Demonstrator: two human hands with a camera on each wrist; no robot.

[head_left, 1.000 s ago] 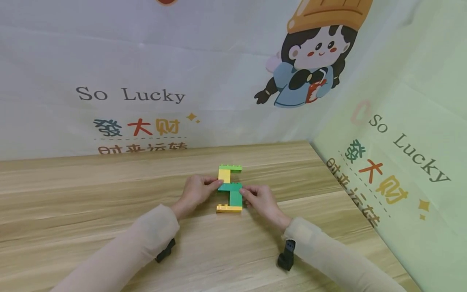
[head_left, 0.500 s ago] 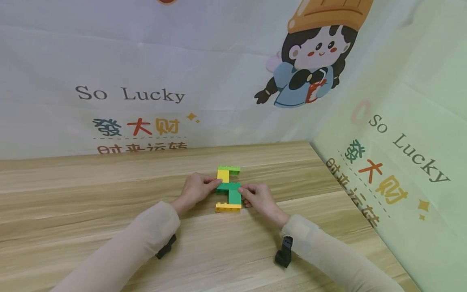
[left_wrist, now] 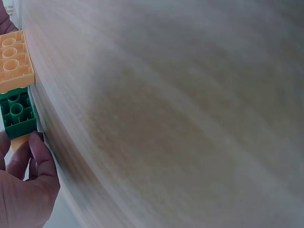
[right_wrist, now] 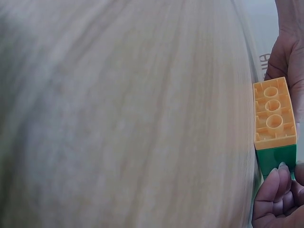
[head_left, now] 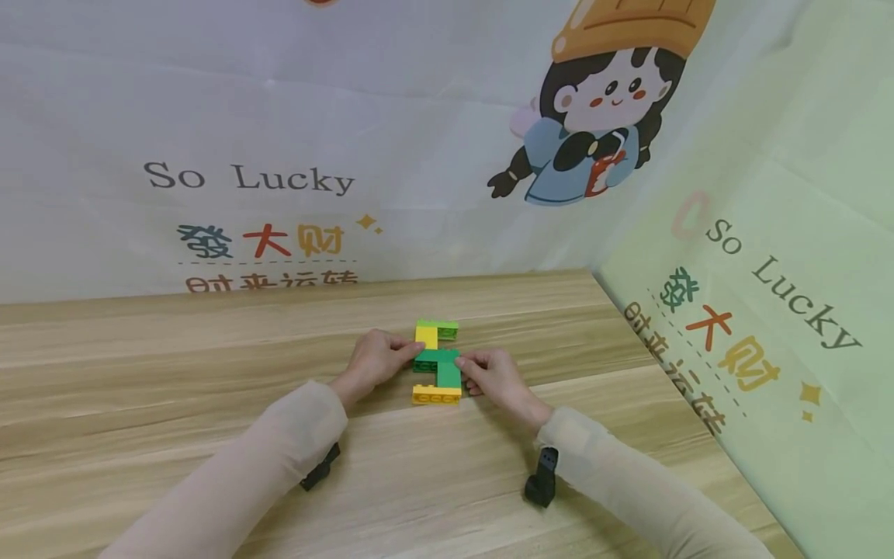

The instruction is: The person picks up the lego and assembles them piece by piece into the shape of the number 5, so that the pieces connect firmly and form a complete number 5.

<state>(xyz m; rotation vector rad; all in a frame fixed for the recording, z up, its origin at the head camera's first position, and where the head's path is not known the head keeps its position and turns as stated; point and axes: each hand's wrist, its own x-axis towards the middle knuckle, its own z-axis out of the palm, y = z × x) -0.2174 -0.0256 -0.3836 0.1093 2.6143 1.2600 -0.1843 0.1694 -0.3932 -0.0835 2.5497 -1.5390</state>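
Observation:
Several joined toy building bricks form a stepped figure shaped like a 5, held between both hands in the head view. From far to near it has a light green brick (head_left: 437, 326), a yellow brick (head_left: 426, 335), a flat-lying green brick (head_left: 434, 356), another green brick (head_left: 449, 375) and an orange-yellow brick (head_left: 436, 395). My left hand (head_left: 375, 359) pinches the figure's left side where yellow meets green. On the opposite side, my right hand (head_left: 497, 376) pinches the green part. Hollow undersides of the orange-yellow brick (left_wrist: 14, 61) and a green brick (left_wrist: 18, 114) show in the left wrist view.
A wood-grain table (head_left: 391, 481) lies under the hands. Behind it hangs a white printed cloth (head_left: 419, 140), and a second cloth panel (head_left: 803, 233) closes the right side. Black wrist cameras (head_left: 541, 477) hang below the sleeves.
The brick figure has tilted, so the hollow undersides of its near bricks now face the head camera. It has shifted slightly left. Both hands keep their hold.

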